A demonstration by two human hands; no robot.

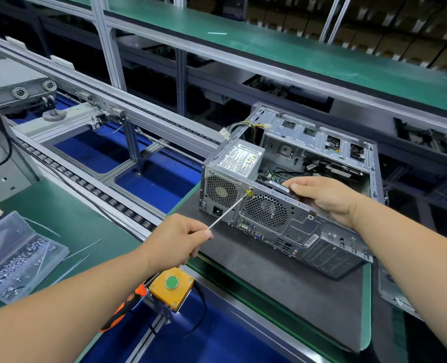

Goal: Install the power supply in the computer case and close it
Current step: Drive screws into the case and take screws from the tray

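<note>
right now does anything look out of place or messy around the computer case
One thing stands out: the power supply's loose cable bundle sticks up and out over the computer case's far top edge instead of lying inside. Otherwise the left hand holds a screwdriver at a rear screw, and the right hand steadies the case's rim.

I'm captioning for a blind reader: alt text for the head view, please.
The left hand drives a screwdriver into the open computer case beside the power supply, while the right hand grips the case's top edge.

Two bare forearms, no sleeves, hands [176,238] ungloved, no rings
</note>
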